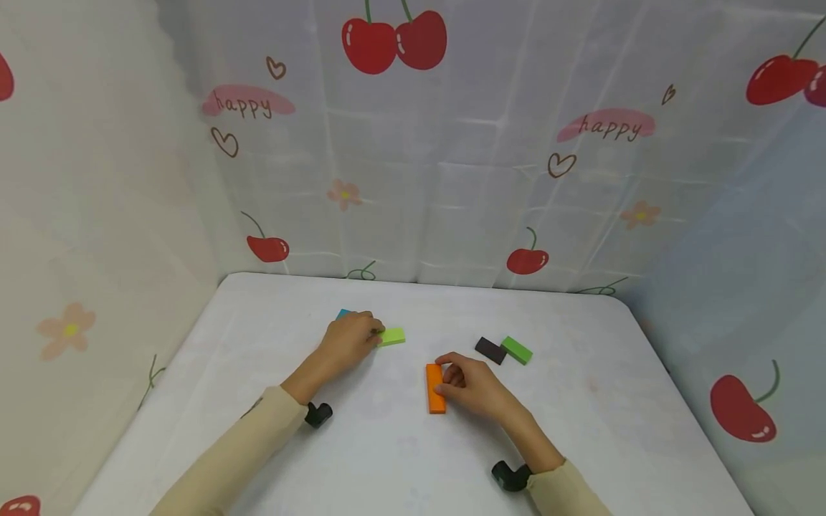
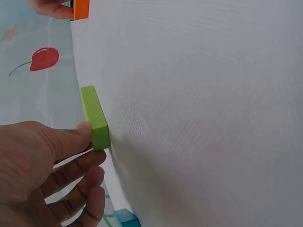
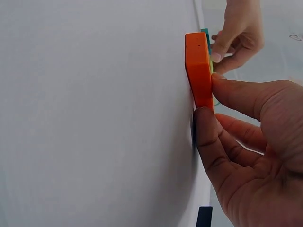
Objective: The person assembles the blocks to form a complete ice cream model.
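My left hand [image 1: 350, 338] pinches the left end of a lime green block [image 1: 392, 336] between thumb and index finger; the other fingers are loosely bent in the left wrist view. A blue block [image 1: 343, 313] lies just beyond that hand, which partly hides it. Nearer the middle, my right hand [image 1: 476, 387] has its thumb and index finger on an orange rectangular block [image 1: 435, 394], gripping it from the right side. In the right wrist view, the orange block [image 3: 198, 66] stays against the white surface.
A black block [image 1: 490, 350] and a brighter green block [image 1: 517, 350] lie side by side to the right, beyond my right hand. The white table [image 1: 581, 430] meets a cherry-printed curtain [image 1: 413, 172] at its back edge. Black wrist cameras sit on both wrists.
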`<state>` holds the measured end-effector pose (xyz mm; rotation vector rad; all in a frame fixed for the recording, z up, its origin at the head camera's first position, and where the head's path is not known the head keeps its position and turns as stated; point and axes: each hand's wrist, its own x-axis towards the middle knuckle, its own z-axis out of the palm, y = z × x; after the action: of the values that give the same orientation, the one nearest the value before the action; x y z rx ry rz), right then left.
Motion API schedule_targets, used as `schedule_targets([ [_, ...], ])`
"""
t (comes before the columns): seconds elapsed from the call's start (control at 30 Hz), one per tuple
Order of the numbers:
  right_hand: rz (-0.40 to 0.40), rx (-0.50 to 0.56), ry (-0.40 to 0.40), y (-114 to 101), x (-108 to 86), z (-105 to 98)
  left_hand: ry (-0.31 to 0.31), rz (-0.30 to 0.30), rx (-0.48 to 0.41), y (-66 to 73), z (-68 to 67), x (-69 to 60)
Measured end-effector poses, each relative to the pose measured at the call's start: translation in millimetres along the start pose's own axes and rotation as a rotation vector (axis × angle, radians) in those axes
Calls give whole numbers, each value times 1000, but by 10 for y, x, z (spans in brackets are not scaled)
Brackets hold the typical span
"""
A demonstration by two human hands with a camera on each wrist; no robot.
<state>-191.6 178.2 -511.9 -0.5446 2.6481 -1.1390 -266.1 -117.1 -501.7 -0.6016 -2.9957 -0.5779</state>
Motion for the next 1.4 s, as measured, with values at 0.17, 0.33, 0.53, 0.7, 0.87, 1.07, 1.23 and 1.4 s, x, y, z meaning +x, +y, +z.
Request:
schedule_targets([
  [0.17, -15, -4, -4, -49, 39, 62, -16, 25, 14, 49, 19, 34],
  [0.33, -28, 0, -3, -81, 69, 132, -56, 34, 17, 113, 25, 80],
  [0.53, -39, 12, -10, -148, 95, 199, -77, 53, 24, 170, 35, 105],
  [0.7, -37, 7, -9, -207, 99, 245, -74, 75, 33, 182, 68, 122],
  [0.87, -34, -16, -8, -229, 103, 260, -60, 86, 44, 177, 98, 137],
  [1.07, -20, -42, -28, -239, 148, 151, -69, 97, 42, 181, 146, 163],
  [1.23, -3, -86, 12, -205, 312, 26, -67, 97, 31, 195, 174, 192],
  [1.4, 20, -145, 59, -141, 522, -32, -77, 119, 17, 222, 213, 254],
])
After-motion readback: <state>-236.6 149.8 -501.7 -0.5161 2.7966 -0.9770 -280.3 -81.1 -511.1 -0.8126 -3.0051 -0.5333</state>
